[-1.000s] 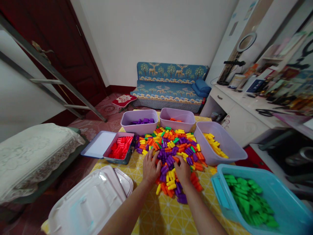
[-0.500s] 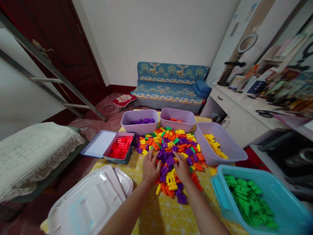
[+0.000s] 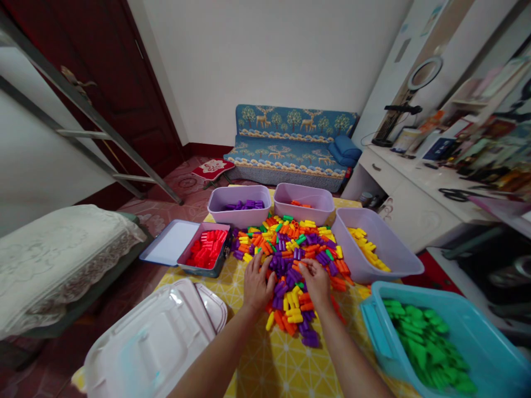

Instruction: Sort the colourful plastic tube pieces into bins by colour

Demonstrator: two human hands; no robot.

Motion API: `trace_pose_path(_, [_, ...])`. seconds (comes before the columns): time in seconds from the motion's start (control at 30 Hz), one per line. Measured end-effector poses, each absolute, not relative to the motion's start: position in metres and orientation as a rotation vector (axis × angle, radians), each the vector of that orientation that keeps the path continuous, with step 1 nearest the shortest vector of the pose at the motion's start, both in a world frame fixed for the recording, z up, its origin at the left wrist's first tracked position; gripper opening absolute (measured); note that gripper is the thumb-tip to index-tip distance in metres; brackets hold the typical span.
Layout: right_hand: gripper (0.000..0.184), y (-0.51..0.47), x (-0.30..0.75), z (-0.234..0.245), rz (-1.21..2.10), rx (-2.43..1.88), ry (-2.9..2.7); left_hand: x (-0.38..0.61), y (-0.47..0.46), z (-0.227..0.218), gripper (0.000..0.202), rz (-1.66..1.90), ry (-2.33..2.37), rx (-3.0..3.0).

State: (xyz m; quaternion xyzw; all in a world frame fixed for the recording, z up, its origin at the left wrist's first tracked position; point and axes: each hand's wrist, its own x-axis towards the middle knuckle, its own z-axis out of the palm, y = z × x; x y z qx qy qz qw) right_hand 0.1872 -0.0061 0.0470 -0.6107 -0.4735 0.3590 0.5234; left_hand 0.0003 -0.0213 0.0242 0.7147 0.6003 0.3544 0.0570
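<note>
One table (image 3: 265, 370) here, yellow cloth (image 3: 253, 354) w/ white lines on top, reddish tiled floor (image 3: 143, 207) around it. Blue sofa (image 3: 290, 146) w/ deer print vs the far wall (image 3: 265, 50), dark red door (image 3: 124, 99) on the left, white dresser (image 3: 431, 190) on the right.

Count: 3 lilac bins (purple bits in the back-left bin (image 3: 238, 218), a few orange in the back-right bin (image 3: 305, 210), yellow in the right-hand bin (image 3: 402, 260)), 1 teal tub (image 3: 477, 326) w/ green ones, 1 tin (image 3: 205, 271) w/ red ones. The mixed pile (image 3: 283, 264) is mid-table btwn them: purple, orange, yellow, some green, too many to count tbh.

2 hands, both mine. Left hand (image 3: 258, 283) is on the pile's left edge, fingers spread fairly wide. Right hand (image 3: 318, 283) is opposite, thumb & fingers close tog. by some orange bits; can't tell if it's got one.

Misc: whitish lids (image 3: 149, 342) hogging the near-left corner, 1 red stool (image 3: 212, 167) by the sofa, ladder (image 3: 85, 134) in front of the door. My forearms (image 3: 218, 356) block part of the cloth, & my hands hide some of the pile.
</note>
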Motion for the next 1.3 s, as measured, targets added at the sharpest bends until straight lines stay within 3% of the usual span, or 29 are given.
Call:
trace_pose_path(0.4, [0.053,-0.007,0.186,0.068,1.106,-1.432,-0.997,0.000,-0.021,0.024,0.044,1.081,1.832,2.174])
trace_pose_path(0.7, [0.039,-0.010,0.195,0.066,1.124,-1.473,-1.097,0.000,-0.021,0.024,0.043,1.083,1.819,2.181])
trace_pose_path(0.93, [0.019,0.018,0.208,0.083,1.169,-1.557,-1.544,0.000,-0.020,0.024,0.043,1.081,1.812,2.184])
trace_pose_path(1.13, [0.050,0.048,0.201,0.144,0.827,-1.191,-1.092,-0.001,-0.020,0.019,0.044,1.073,1.822,2.199])
trace_pose_path(1.3, [0.037,0.026,0.195,0.115,0.800,-1.350,-1.191,-0.001,-0.020,0.021,0.044,1.074,1.827,2.193])
